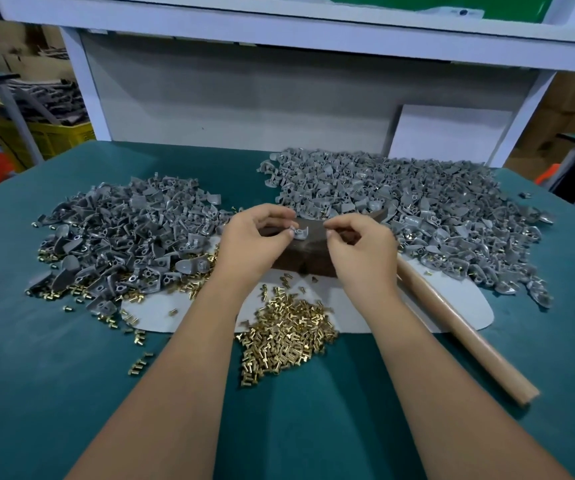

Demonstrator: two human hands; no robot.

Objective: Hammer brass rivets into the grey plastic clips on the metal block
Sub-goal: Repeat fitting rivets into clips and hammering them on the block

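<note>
Clip (300, 232) on dark metal block (308, 258), pinched at its edge by left hand (256, 237). Right hand (360, 249) just beside, fingertips curled together, contents too small to tell. Rivets (289, 327) heaped nearer; hammer handle (459, 327) lying right.

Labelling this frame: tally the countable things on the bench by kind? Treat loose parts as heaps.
Heaps of grey plastic clips: 2
Main heap of brass rivets: 1
Metal block: 1
Wooden handle: 1
Clip held on the block: 1
Hands, left hand and right hand: 2
Total: 8
</note>
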